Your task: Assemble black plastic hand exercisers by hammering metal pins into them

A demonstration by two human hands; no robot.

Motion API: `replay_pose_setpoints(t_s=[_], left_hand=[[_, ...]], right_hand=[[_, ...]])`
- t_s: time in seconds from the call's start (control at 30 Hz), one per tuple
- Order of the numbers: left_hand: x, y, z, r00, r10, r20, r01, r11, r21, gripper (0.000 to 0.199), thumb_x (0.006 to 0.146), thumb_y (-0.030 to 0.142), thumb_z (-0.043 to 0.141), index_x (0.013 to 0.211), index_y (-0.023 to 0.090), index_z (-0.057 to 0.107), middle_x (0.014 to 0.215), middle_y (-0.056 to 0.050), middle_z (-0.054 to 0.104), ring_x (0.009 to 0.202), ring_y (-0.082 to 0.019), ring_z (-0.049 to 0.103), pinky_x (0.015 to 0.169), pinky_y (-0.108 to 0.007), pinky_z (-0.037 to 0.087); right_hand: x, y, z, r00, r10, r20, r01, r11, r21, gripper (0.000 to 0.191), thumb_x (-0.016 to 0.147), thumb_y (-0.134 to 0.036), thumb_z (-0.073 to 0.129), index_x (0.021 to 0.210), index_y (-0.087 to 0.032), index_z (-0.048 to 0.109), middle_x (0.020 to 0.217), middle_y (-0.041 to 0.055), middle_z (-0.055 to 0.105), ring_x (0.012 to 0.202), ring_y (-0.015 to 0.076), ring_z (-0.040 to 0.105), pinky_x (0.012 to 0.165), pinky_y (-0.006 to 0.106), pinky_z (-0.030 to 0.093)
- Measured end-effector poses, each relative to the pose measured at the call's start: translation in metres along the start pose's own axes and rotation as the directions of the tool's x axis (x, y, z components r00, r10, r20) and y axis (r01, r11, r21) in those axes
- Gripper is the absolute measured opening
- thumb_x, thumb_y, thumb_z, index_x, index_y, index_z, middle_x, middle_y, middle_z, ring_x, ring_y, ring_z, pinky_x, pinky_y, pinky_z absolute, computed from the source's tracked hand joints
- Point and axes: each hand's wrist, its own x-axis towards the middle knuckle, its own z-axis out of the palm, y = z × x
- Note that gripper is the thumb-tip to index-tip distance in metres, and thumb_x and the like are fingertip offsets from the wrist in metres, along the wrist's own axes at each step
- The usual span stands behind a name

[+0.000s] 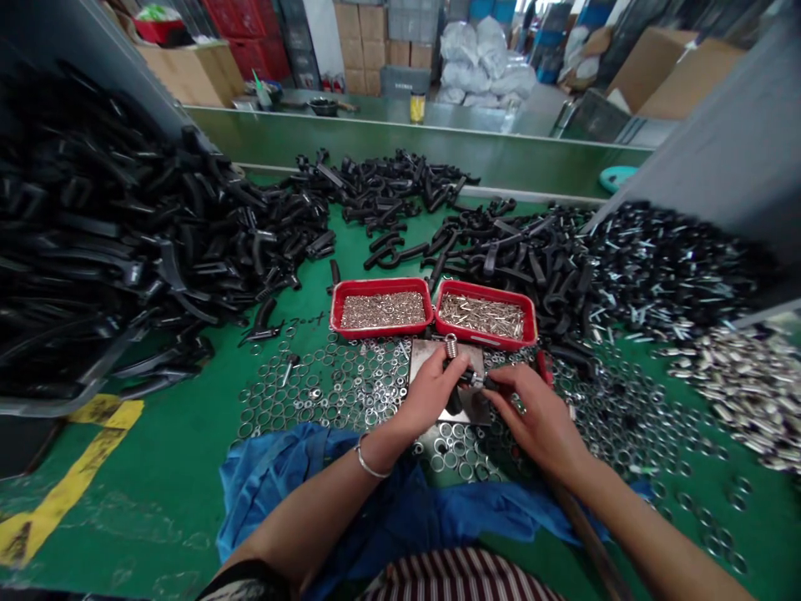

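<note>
My left hand [431, 391] pinches a steel coil spring [450, 345] upright at its fingertips. My right hand [531, 409] grips a small black part [476, 380] with a metal end, and the two hands nearly meet around it. Both hands are above a flat steel plate [451, 367]. Just beyond them stand two red trays, one of small silver screws [381, 310] and one of longer silver pins [481, 315]. Loose steel rings [325, 392] cover the green bench around the plate. Heaps of curved black plastic parts [156, 234] lie further out.
A heap of black and silver pieces [663, 267] and one of silver sleeves [744, 392] lie to the right. A blue cloth [300, 476] lies over my lap. Yellow tape [81, 467] marks the bench's left. A green conveyor [406, 142] runs behind, with cartons and white sacks beyond.
</note>
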Motion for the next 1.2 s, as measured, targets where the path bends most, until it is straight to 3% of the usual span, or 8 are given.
replay_pose_setpoints(t_s=[0.23, 0.33, 0.47, 0.63, 0.8, 0.97, 1.13, 1.2], left_hand=[[-0.006, 0.011, -0.001, 0.993, 0.121, 0.007, -0.12, 0.967, 0.224, 0.029, 0.097, 0.046, 0.046, 0.095, 0.019, 0.056, 0.086, -0.002, 0.062, 0.079, -0.016, 0.059, 0.074, -0.03, 0.048], [-0.009, 0.012, 0.001, 0.973, 0.228, 0.015, -0.214, 0.888, 0.407, 0.026, 0.097, 0.044, 0.046, 0.094, 0.02, 0.054, 0.087, -0.003, 0.06, 0.081, -0.018, 0.057, 0.077, -0.033, 0.046], [-0.008, 0.01, 0.0, 0.948, 0.3, 0.107, -0.31, 0.791, 0.527, 0.023, 0.098, 0.041, 0.045, 0.094, 0.02, 0.053, 0.089, -0.005, 0.061, 0.083, -0.02, 0.057, 0.079, -0.036, 0.045], [-0.006, 0.014, -0.008, 0.936, 0.324, 0.139, -0.35, 0.813, 0.466, 0.024, 0.098, 0.042, 0.046, 0.098, 0.02, 0.056, 0.091, -0.005, 0.063, 0.084, -0.019, 0.059, 0.08, -0.034, 0.046], [0.0, 0.013, -0.014, 0.94, 0.301, 0.16, -0.341, 0.851, 0.4, 0.023, 0.097, 0.041, 0.049, 0.095, 0.02, 0.058, 0.089, -0.003, 0.064, 0.082, -0.018, 0.059, 0.079, -0.033, 0.046], [0.004, 0.009, -0.014, 0.962, 0.272, 0.037, -0.262, 0.873, 0.41, 0.025, 0.098, 0.042, 0.045, 0.092, 0.02, 0.057, 0.087, -0.003, 0.063, 0.081, -0.018, 0.058, 0.077, -0.033, 0.046], [-0.003, 0.012, -0.013, 0.927, 0.354, 0.122, -0.371, 0.826, 0.424, 0.024, 0.098, 0.041, 0.046, 0.095, 0.02, 0.058, 0.091, -0.005, 0.064, 0.084, -0.018, 0.059, 0.081, -0.033, 0.046], [-0.004, 0.012, -0.013, 0.929, 0.357, 0.104, -0.363, 0.815, 0.452, 0.024, 0.098, 0.041, 0.046, 0.093, 0.02, 0.057, 0.088, -0.005, 0.063, 0.084, -0.019, 0.058, 0.081, -0.034, 0.046]], right_hand=[[0.0, -0.011, 0.005, 0.985, 0.171, 0.037, -0.175, 0.946, 0.273, 0.016, 0.092, -0.033, 0.062, 0.103, -0.024, 0.057, 0.096, 0.0074, 0.064, 0.088, 0.0227, 0.06, 0.08, 0.04, 0.05], [0.003, -0.016, 0.01, 0.867, 0.406, 0.29, -0.49, 0.585, 0.646, 0.024, 0.092, -0.045, 0.061, 0.091, -0.023, 0.051, 0.077, -0.0001, 0.058, 0.055, 0.0116, 0.049, 0.05, 0.027, 0.041], [0.007, -0.02, 0.015, 0.702, 0.347, 0.622, -0.693, 0.132, 0.709, 0.039, 0.093, -0.058, 0.053, 0.085, -0.019, 0.052, 0.069, -0.0018, 0.051, 0.047, 0.0064, 0.034, 0.038, 0.02, 0.026], [0.008, -0.023, 0.018, 0.773, 0.311, 0.553, -0.632, 0.312, 0.709, 0.038, 0.089, -0.058, 0.059, 0.085, -0.021, 0.056, 0.063, -0.0032, 0.057, 0.041, 0.0066, 0.039, 0.035, 0.019, 0.03], [0.011, -0.013, 0.017, 0.611, 0.191, 0.768, -0.759, 0.418, 0.499, 0.077, 0.092, -0.075, 0.007, 0.069, -0.021, 0.056, 0.043, -0.0009, 0.049, 0.03, 0.0102, 0.032, 0.032, 0.024, 0.022], [0.013, -0.01, 0.018, 0.934, 0.322, 0.156, -0.353, 0.903, 0.244, 0.047, 0.082, -0.067, 0.059, 0.091, -0.022, 0.06, 0.085, 0.009, 0.066, 0.068, 0.0196, 0.059, 0.053, 0.029, 0.042], [0.01, -0.012, 0.024, 0.761, 0.179, 0.624, -0.573, 0.636, 0.517, 0.067, 0.096, -0.07, 0.011, 0.074, -0.023, 0.053, 0.052, 0.0003, 0.054, 0.035, 0.0119, 0.038, 0.036, 0.026, 0.03], [0.011, -0.011, 0.023, 0.779, 0.199, 0.594, -0.552, 0.668, 0.5, 0.064, 0.095, -0.072, 0.02, 0.079, -0.021, 0.057, 0.061, 0.0027, 0.061, 0.039, 0.0118, 0.043, 0.037, 0.025, 0.031]])
